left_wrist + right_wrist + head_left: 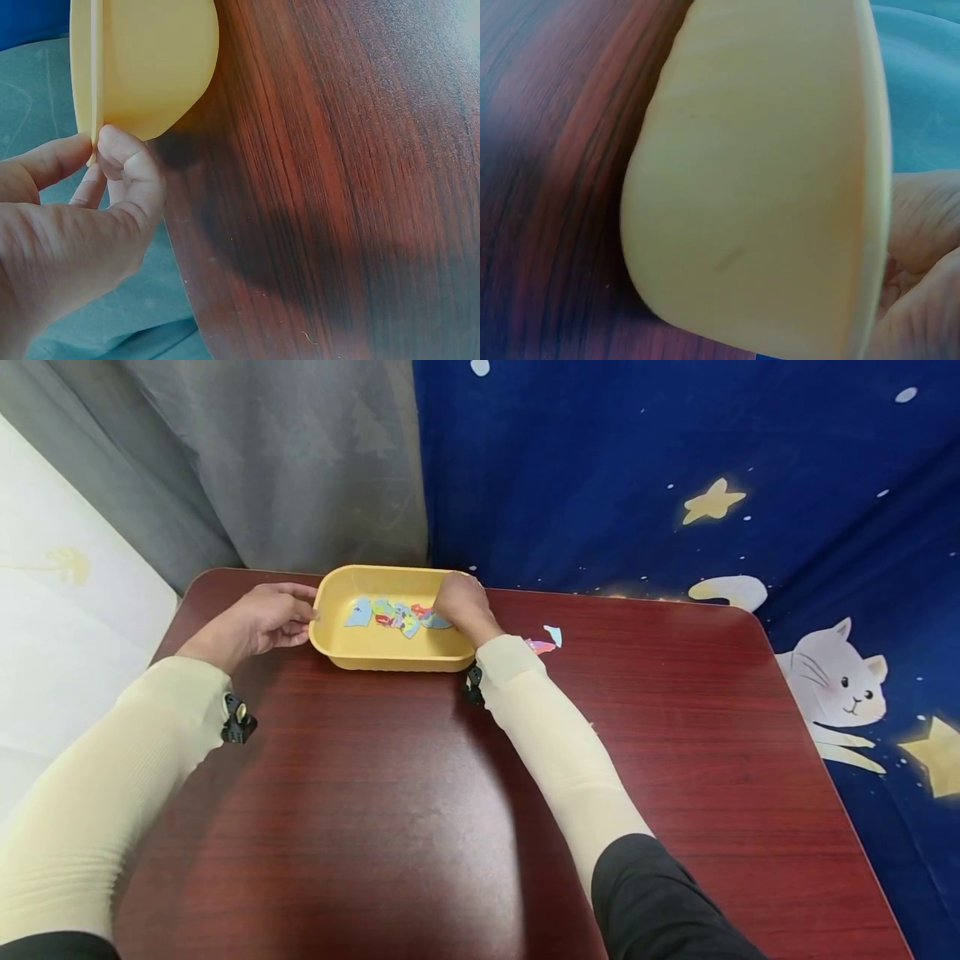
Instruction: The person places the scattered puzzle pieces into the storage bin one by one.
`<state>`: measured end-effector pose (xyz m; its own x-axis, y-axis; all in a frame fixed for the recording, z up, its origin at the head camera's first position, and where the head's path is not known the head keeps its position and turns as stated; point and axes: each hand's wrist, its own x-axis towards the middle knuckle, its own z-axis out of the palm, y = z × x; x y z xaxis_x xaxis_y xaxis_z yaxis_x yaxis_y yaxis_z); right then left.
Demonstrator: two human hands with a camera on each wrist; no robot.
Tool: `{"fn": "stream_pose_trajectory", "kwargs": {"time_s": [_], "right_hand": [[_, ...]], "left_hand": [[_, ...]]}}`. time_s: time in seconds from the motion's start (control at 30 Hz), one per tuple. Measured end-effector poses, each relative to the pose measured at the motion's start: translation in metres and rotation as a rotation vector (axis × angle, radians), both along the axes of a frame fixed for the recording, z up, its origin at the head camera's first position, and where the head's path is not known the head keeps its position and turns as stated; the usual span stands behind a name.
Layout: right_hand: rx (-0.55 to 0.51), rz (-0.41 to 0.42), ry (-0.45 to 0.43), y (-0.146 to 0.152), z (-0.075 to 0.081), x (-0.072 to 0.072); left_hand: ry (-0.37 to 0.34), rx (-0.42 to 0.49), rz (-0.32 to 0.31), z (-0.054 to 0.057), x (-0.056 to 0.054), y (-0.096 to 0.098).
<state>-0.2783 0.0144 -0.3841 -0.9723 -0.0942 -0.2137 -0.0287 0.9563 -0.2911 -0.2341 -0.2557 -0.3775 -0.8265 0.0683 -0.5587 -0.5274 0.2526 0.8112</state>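
A yellow plastic tub (pixel 360 644) stands near the back edge of the table. Several small flat pieces, among them a light blue one (pixel 358 613) and multicoloured ones (pixel 386 615), lie on its floor. At the tub's left end, my left hand (pixel 264 617) pinches the rim (pixel 97 82) between thumb and fingers. My right hand (pixel 465 603) reaches over the tub's right end with its fingers down inside, hidden in the head view. Beyond the tub's wall (pixel 757 187), the right wrist view shows only part of that hand (pixel 924 262); I cannot tell what it holds.
Just right of the tub, a pink piece (pixel 540 647) and a pale blue piece (pixel 553 635) lie on the dark red-brown table (pixel 360 793). Grey (pixel 300 460) and blue (pixel 570 468) curtains hang behind the back edge.
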Motion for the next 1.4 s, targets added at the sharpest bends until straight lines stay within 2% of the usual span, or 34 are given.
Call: {"fn": "stream_pose_trajectory", "kwargs": {"time_s": [0.13,0.4,0.63,0.77,1.1,1.4], "right_hand": [[-0.09,-0.079,-0.018,0.005,0.005,-0.002],[-0.328,-0.274,-0.158,0.019,0.02,-0.01],[-0.54,-0.423,-0.199,0.035,0.023,-0.013],[-0.621,-0.435,-0.194,0.046,0.025,-0.006],[-0.915,-0.348,-0.186,0.082,0.035,0.016],[-0.954,-0.396,-0.156,0.112,0.034,0.025]], "left_hand": [[0.005,-0.016,-0.002,0.0,0.001,0.0],[0.001,-0.013,0.005,0.0,0.001,0.0],[0.0,-0.013,0.0,0.001,0.001,0.001],[0.003,-0.012,0.003,0.001,0.001,0.0],[0.016,0.014,0.005,0.0,0.0,0.001],[0.019,-0.005,0.001,-0.002,-0.001,-0.001]]}}
